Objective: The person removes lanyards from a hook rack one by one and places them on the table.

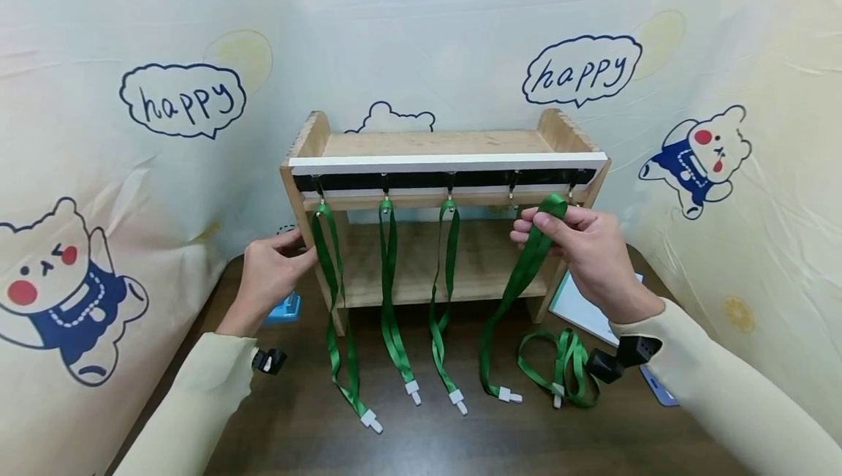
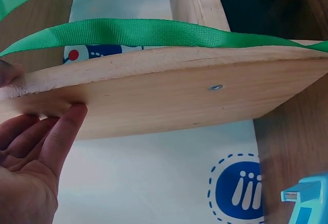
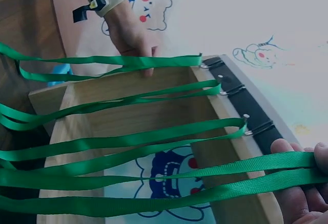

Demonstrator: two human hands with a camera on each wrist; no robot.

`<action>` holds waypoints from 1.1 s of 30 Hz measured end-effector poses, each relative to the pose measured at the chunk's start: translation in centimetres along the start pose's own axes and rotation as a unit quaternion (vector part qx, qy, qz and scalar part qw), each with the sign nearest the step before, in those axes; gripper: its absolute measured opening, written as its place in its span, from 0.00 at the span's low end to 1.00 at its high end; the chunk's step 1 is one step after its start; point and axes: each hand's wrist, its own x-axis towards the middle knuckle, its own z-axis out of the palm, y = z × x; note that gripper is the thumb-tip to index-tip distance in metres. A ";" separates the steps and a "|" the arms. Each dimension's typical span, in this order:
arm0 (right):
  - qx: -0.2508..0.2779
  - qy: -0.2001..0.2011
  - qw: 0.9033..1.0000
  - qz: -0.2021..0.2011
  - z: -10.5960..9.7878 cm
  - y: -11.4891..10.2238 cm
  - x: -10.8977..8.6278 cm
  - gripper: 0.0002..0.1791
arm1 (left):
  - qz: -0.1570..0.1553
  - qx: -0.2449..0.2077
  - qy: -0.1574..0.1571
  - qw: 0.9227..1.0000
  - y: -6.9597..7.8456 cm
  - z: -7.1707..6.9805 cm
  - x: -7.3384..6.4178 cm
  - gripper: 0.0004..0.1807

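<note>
A small two-tier wooden shelf (image 1: pixel 434 142) stands on the table, with a black strip (image 1: pixel 421 180) of metal hooks along its front. My left hand (image 1: pixel 272 278) grips the shelf's left side panel (image 2: pixel 154 98), thumb at the front edge and fingers against the outer face. Near the fourth hook (image 1: pixel 513 187), my right hand (image 1: pixel 595 257) pinches the top loop of a green lanyard (image 1: pixel 526 267). Its white clip (image 1: pixel 509 395) hangs low over the table. Three other green lanyards, left (image 1: pixel 334 330), middle (image 1: pixel 389 293) and right (image 1: pixel 437 322), hang from the hooks to the left.
A coiled green lanyard (image 1: pixel 574 370) lies on the dark table (image 1: pixel 421 447), below my right wrist. Behind that wrist are a white pad (image 1: pixel 585 308) and a blue card holder (image 1: pixel 660 387). A light-blue plastic object (image 1: pixel 283 309) sits left of the shelf. Printed cloth (image 1: pixel 421 37) surrounds the table.
</note>
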 end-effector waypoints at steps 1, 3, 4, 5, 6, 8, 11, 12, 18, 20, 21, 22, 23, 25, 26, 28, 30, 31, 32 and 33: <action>0.003 0.000 1.000 -0.004 -0.1 -0.1 -0.1 0.14 | 0.000 0.000 -0.001 1.000 0.0 0.0 0.0 0.35; 0.006 0.000 1.000 -0.015 -0.2 -0.4 -0.4 0.12 | -0.002 0.000 -0.003 1.000 0.1 -0.1 0.0 0.35; 0.010 0.000 1.000 -0.019 -0.3 -0.5 -0.5 0.11 | -0.003 0.001 -0.003 1.000 0.1 -0.1 0.0 0.35; 0.011 0.001 1.000 -0.023 -0.3 -0.5 -0.6 0.11 | -0.004 0.000 -0.003 1.000 0.1 -0.1 0.0 0.35; 0.014 0.001 1.000 -0.027 -0.4 -0.6 -0.7 0.11 | -0.005 0.001 -0.003 1.000 0.1 -0.2 0.0 0.35; 0.016 0.002 0.999 -0.030 -0.5 -0.5 -0.9 0.11 | -0.005 0.002 -0.002 1.000 0.1 -0.2 0.0 0.36; 0.014 0.002 1.000 -0.025 -0.6 -0.2 -1.4 0.11 | -0.002 0.002 -0.002 1.000 0.1 -0.1 0.0 0.35; 0.012 0.002 1.000 -0.021 -0.6 -0.1 -1.5 0.11 | -0.001 0.002 -0.002 1.000 0.1 -0.1 0.0 0.35; 0.004 0.003 1.000 0.011 -0.8 1.0 -2.2 0.11 | 0.000 0.001 -0.001 1.000 0.0 0.0 -0.1 0.35; -0.001 0.006 1.000 0.021 -0.8 1.4 -2.2 0.12 | 0.001 0.002 0.001 1.000 0.1 -0.1 -0.1 0.34; -0.003 0.007 1.000 0.026 -0.8 1.6 -2.2 0.13 | 0.001 0.002 0.002 1.000 0.0 -0.1 -0.2 0.34; -0.007 0.008 0.999 0.030 -0.8 1.8 -2.2 0.13 | 0.002 0.002 0.003 1.000 0.0 -0.1 -0.1 0.34; -0.011 0.009 0.999 0.036 -0.8 2.1 -2.3 0.14 | 0.002 0.002 0.004 1.000 0.0 0.0 -0.1 0.33; -0.013 0.010 0.999 0.045 -0.8 2.6 -2.3 0.15 | 0.004 0.002 0.004 1.000 0.0 0.0 -0.1 0.33; -0.014 0.009 0.999 0.049 -0.8 2.9 -2.3 0.17 | 0.004 0.002 0.003 1.000 0.0 0.0 -0.1 0.33; -0.018 0.007 0.998 0.058 -0.8 3.5 -2.3 0.18 | 0.004 0.001 0.002 1.000 0.0 0.0 -0.1 0.33; -0.025 0.006 0.997 0.070 -0.7 4.0 -2.5 0.19 | 0.004 0.001 0.002 1.000 0.0 0.0 -0.1 0.33; -0.030 0.005 0.997 0.077 -0.6 4.3 -2.5 0.21 | 0.004 0.001 0.001 1.000 0.0 0.0 -0.1 0.33; -0.032 0.003 0.996 0.084 -0.6 4.5 -2.6 0.20 | 0.006 0.001 0.001 1.000 0.0 0.0 -0.1 0.32; -0.035 0.002 0.995 0.089 -0.6 4.8 -2.7 0.19 | 0.006 0.002 0.001 1.000 -0.1 0.0 -0.1 0.32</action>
